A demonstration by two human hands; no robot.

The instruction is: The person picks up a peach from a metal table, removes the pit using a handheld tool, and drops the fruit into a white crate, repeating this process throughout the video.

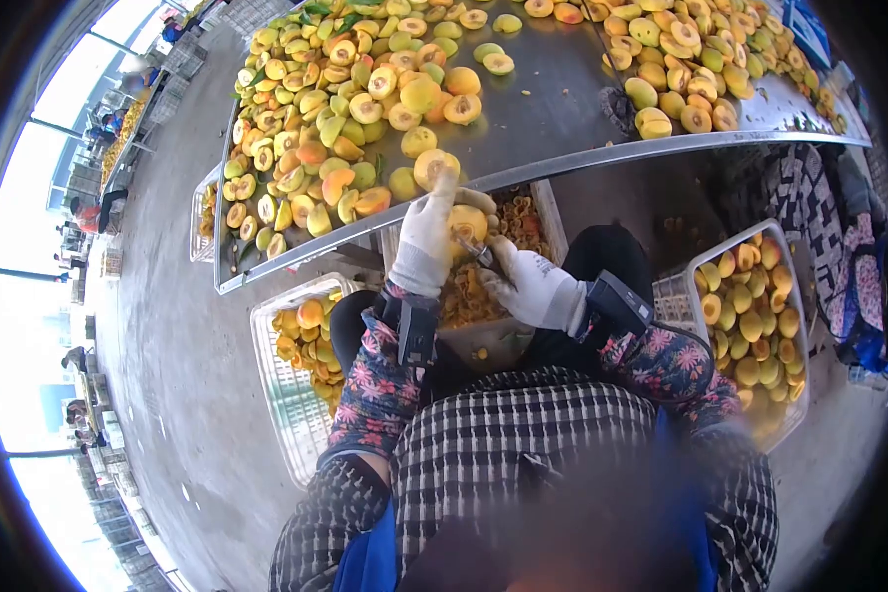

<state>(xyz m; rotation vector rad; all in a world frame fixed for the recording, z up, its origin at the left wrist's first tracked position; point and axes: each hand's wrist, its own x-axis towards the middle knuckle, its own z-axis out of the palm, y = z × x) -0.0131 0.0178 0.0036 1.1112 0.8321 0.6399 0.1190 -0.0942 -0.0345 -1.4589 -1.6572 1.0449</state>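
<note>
Left hand (426, 242) clamps a peach half (467, 223) steady beside the worktop (562, 109) edge; right hand (535, 288) pinches a pitting tool (480, 257) against it.

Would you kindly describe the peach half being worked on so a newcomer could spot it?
Start at the metal table heaped with peach halves. Just below its near edge, the gloved left hand grips one peach half; it alone is off the table, against the right hand.
</note>
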